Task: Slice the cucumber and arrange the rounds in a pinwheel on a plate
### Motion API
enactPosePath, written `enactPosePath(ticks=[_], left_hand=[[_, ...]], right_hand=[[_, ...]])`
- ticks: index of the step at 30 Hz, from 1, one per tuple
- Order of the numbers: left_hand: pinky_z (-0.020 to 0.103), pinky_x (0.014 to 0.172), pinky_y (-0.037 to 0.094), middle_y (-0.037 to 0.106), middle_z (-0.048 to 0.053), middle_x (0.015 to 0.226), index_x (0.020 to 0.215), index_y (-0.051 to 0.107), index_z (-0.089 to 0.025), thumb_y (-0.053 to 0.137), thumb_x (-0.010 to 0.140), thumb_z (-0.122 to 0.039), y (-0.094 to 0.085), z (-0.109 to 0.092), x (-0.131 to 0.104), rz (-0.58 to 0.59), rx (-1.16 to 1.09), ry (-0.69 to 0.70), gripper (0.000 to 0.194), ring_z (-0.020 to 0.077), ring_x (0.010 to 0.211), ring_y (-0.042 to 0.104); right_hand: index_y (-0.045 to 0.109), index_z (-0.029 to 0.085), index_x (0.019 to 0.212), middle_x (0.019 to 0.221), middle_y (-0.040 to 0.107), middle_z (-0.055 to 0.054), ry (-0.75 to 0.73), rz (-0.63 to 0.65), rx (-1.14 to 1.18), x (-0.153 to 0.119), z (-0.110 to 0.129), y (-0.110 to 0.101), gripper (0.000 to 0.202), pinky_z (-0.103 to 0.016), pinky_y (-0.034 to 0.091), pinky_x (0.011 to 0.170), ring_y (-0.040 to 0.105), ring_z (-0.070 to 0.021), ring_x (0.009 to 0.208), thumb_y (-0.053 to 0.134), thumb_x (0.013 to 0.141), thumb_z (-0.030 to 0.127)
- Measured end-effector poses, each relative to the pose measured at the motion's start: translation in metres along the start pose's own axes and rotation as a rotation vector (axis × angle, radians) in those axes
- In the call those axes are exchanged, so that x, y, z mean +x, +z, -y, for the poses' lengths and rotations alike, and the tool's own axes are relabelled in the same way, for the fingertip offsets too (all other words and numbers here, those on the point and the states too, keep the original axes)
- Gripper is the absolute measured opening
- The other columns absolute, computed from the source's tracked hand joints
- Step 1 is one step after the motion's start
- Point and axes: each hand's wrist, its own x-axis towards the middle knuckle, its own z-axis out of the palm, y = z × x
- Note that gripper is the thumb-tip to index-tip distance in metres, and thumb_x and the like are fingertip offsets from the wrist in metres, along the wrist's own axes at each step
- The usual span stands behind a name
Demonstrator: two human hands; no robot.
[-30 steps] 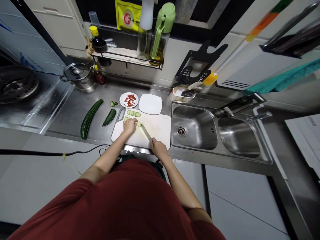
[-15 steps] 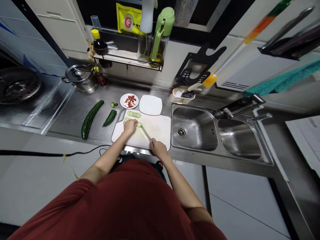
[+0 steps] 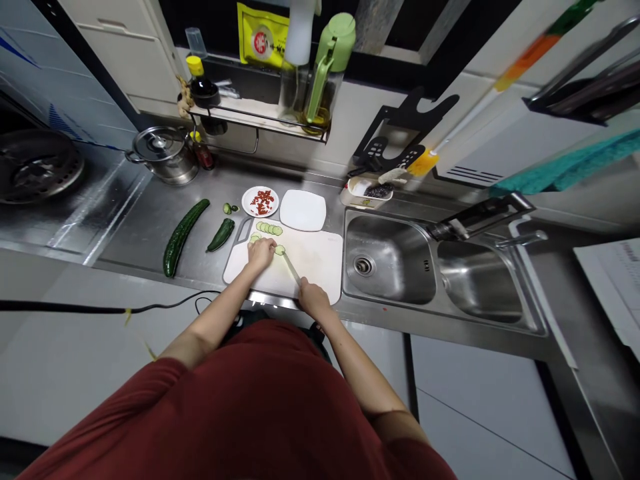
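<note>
My right hand (image 3: 314, 299) is closed round the handle of a knife (image 3: 291, 269) over the white cutting board (image 3: 320, 260). The blade points up and left, its tip by a pale green cucumber slice (image 3: 279, 250). Beside that slice my left hand (image 3: 261, 255) has its fingers bent together on the board; what they hold is too small to make out. A row of slices (image 3: 269, 229) lies near the board's upper edge. To the left are a cut cucumber piece (image 3: 221, 235) and a long whole cucumber (image 3: 184, 239) on the steel counter.
Behind the board stand a plate of chopped red pieces (image 3: 260, 201) and a white square plate (image 3: 303, 210). A double sink (image 3: 390, 260) adjoins on the right. A lidded pot (image 3: 164, 155) stands at back left, below a bottle shelf (image 3: 260, 119).
My right hand and the knife have shifted slightly left. My left hand stays at nearly the same place beside the slice. The whole view has moved a little.
</note>
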Motion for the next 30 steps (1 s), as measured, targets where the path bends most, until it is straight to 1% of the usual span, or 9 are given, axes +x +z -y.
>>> enactPosePath(ticks=[7,13,17,23,30], left_hand=[[0.04,0.093,0.034,0.068,0.007,0.108,0.1,0.068,-0.026,0.044,0.088,-0.022,-0.002,-0.001,-0.001,0.015,0.0,-0.01,0.027,0.0244,0.106,0.057],[0.041,0.091,0.034,0.069,0.006,0.106,0.097,0.068,-0.026,0.045,0.087,-0.023,-0.001,0.0,-0.001,-0.001,-0.013,-0.01,0.026,0.0245,0.104,0.058],[0.041,0.092,0.033,0.069,0.006,0.106,0.098,0.069,-0.027,0.045,0.087,-0.022,-0.001,-0.002,-0.001,0.001,-0.003,-0.039,0.027,0.0245,0.106,0.057],[0.041,0.091,0.033,0.07,0.005,0.106,0.097,0.069,-0.028,0.044,0.086,-0.021,-0.001,-0.002,0.0,0.012,0.006,-0.037,0.028,0.0243,0.105,0.058],[0.041,0.091,0.034,0.071,0.006,0.103,0.097,0.069,-0.027,0.044,0.086,-0.021,0.002,0.002,0.002,0.001,-0.003,-0.025,0.028,0.0246,0.102,0.059]], right_hand=[[0.047,0.014,0.117,0.1,0.068,-0.017,-0.01,0.021,0.002,0.0,0.0,0.0,0.027,-0.032,0.046,0.075,0.067,-0.0272,0.096,0.037,0.092,0.013],[0.048,0.013,0.117,0.101,0.068,-0.019,-0.016,0.048,-0.003,0.002,-0.001,-0.007,0.028,-0.033,0.047,0.075,0.067,-0.0278,0.095,0.037,0.091,0.012],[0.048,0.014,0.117,0.103,0.067,-0.019,-0.006,0.077,0.0,0.001,-0.001,-0.011,0.029,-0.033,0.047,0.076,0.066,-0.0276,0.098,0.038,0.091,0.012],[0.049,0.014,0.118,0.103,0.067,-0.018,-0.005,0.081,-0.002,-0.001,-0.004,-0.01,0.029,-0.033,0.046,0.076,0.066,-0.027,0.098,0.039,0.091,0.013],[0.048,0.014,0.117,0.102,0.068,-0.018,-0.027,0.061,0.001,0.008,-0.003,-0.009,0.03,-0.034,0.047,0.075,0.066,-0.0279,0.097,0.036,0.09,0.011]])
